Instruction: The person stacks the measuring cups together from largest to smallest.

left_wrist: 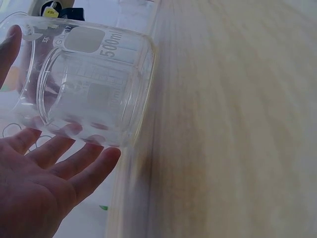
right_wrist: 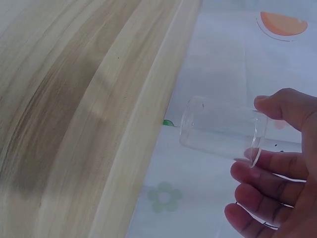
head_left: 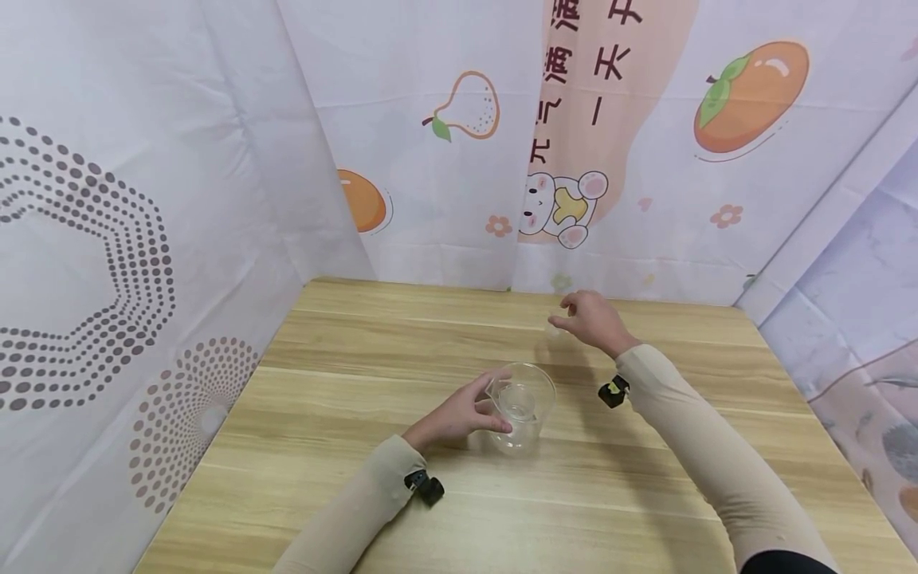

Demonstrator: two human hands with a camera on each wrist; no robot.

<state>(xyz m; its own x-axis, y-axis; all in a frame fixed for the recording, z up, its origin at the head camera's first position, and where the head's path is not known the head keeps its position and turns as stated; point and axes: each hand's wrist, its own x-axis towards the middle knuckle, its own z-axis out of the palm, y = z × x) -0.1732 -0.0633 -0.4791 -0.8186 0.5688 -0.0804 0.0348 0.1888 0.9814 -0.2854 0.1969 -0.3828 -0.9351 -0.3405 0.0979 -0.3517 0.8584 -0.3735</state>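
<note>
A large clear glass beaker marked 500 ml (left_wrist: pixel 84 39) stands upright on the table, with a smaller glass beaker (left_wrist: pixel 91 94) nested inside it. My left hand (head_left: pixel 459 416) holds the large beaker from its left side, thumb at the front and fingers round the back. Beyond it to the right, my right hand (head_left: pixel 594 320) is raised above the table. Between thumb and fingers it pinches the rim of a small clear glass cup (right_wrist: pixel 220 129), whose base points down toward the tabletop. In the head view that cup is very faint.
The wood-grain table (head_left: pixel 344 399) runs back to a printed curtain (head_left: pixel 423 199) hanging at its far edge. More curtain (head_left: pixel 237 199) borders the left side, and a pale sheet (head_left: pixel 861 303) the right. A dark camera (head_left: pixel 613 391) sits on the right wrist.
</note>
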